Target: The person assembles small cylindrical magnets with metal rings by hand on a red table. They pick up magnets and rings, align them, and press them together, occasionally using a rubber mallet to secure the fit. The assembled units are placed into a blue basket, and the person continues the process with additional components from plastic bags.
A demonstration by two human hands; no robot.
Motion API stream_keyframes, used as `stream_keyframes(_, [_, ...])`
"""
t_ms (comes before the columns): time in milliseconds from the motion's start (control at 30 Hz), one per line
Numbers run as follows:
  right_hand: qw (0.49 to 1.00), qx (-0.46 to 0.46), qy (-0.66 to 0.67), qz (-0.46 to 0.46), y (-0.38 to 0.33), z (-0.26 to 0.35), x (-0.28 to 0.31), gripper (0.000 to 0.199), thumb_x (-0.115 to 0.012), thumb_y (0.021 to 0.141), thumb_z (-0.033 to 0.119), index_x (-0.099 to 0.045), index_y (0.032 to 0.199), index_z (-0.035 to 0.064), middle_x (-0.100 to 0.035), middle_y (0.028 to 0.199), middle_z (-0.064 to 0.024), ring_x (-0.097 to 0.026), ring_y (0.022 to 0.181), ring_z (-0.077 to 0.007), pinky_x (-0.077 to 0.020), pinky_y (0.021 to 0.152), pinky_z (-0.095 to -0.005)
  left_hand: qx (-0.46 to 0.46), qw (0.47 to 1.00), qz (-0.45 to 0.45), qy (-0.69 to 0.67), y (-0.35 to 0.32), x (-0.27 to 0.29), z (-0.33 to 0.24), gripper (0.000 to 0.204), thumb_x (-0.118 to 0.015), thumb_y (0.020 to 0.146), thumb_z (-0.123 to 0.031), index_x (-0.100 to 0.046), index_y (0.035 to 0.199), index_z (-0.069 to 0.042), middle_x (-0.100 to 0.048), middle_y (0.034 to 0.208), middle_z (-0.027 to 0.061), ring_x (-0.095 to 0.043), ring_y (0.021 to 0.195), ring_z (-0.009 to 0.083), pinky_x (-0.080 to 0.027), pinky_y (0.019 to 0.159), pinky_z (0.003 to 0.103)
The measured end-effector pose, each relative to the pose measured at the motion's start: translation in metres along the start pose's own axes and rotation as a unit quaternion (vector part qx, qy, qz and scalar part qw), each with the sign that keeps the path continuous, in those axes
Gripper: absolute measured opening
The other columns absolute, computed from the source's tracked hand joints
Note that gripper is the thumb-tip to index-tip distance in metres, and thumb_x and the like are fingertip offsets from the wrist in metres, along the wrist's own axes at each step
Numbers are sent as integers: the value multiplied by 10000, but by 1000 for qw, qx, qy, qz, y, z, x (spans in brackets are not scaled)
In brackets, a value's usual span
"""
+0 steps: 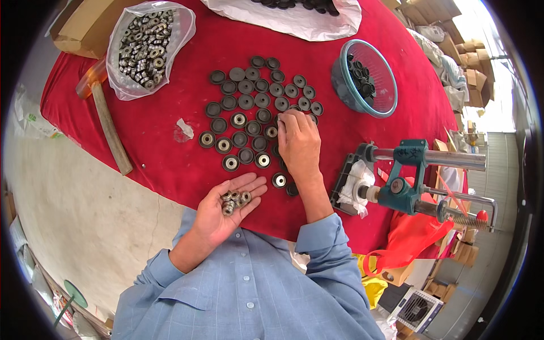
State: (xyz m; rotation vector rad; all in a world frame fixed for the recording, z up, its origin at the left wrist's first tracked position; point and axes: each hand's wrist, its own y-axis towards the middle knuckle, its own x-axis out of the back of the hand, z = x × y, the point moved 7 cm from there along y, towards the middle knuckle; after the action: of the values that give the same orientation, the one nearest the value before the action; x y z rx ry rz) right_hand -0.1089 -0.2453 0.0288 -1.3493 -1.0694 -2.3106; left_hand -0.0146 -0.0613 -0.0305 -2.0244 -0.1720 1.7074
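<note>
Several small metal bearings (234, 200) lie in the cupped, upturned palm of my left hand (218, 212), just above the table's near edge. Round black caps (246, 101) are spread in loose rows over the red cloth. Some near caps have a shiny bearing (263, 160) seated in the middle; most others show bare black centres. Over the right side of these rows, my right hand (299, 144) reaches down with its fingertips pinched together among the caps. Whatever its fingertips hold, if anything, is hidden by the hand.
A plastic bag of bearings (150, 48) lies at the far left, beside a wooden-handled hammer (111, 127). A clear blue-rimmed bowl (387, 73) with black parts stands far right. Nearer right is a green hand press (403, 187). A white sack (289, 20) holds black pieces at the back.
</note>
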Motion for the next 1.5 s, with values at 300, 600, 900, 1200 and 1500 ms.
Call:
stream_keyframes(300, [1000, -10, 1, -25, -6, 2, 2, 181, -751, 888, 34, -702, 1062, 32, -707, 1106, -85, -667, 989, -298, -549, 858, -436, 8, 1000, -6, -11, -4, 1, -2, 603, -390, 1121, -283, -378, 1573, 114, -391, 1652, 309, -431, 1527, 402, -437, 1228, 485])
stream_keyframes(600, [998, 25, -58, -8, -11, 11, 5, 175, -712, 903, 59, -714, 1077, 32, -718, 1137, -70, -679, 1024, -278, -547, 906, -438, 4, 1000, -12, -9, -2, 0, -1, 597, -394, 1121, -287, -396, 1561, 116, -413, 1638, 307, -453, 1512, 400, -444, 1223, 482])
stream_keyframes(900, [995, 3, -95, -24, -18, 19, 6, 198, -690, 897, 86, -745, 1081, 39, -732, 1207, -62, -681, 1077, -260, -500, 970, -453, 3, 1000, -13, -8, -1, -1, -1, 599, -401, 1120, -290, -398, 1558, 118, -417, 1636, 307, -456, 1510, 397, -443, 1226, 481])
stream_keyframes(1200, [990, 13, -140, 15, -14, 24, 4, 271, -682, 869, 63, -757, 1128, 40, -734, 1223, -62, -676, 1105, -245, -444, 983, -455, 3, 1000, -13, 4, -2, 0, 0, 599, -401, 1118, -289, -401, 1560, 115, -407, 1644, 306, -437, 1524, 397, -433, 1227, 488])
stream_keyframes(1500, [990, -13, -139, 15, -29, 28, 7, 401, -682, 857, 14, -728, 1254, 40, -703, 1325, -94, -649, 1205, -275, -420, 1038, -452, -7, 998, -7, -65, 0, -3, -3, 592, -394, 1115, -263, -378, 1579, 104, -378, 1662, 304, -399, 1547, 405, -414, 1238, 510])
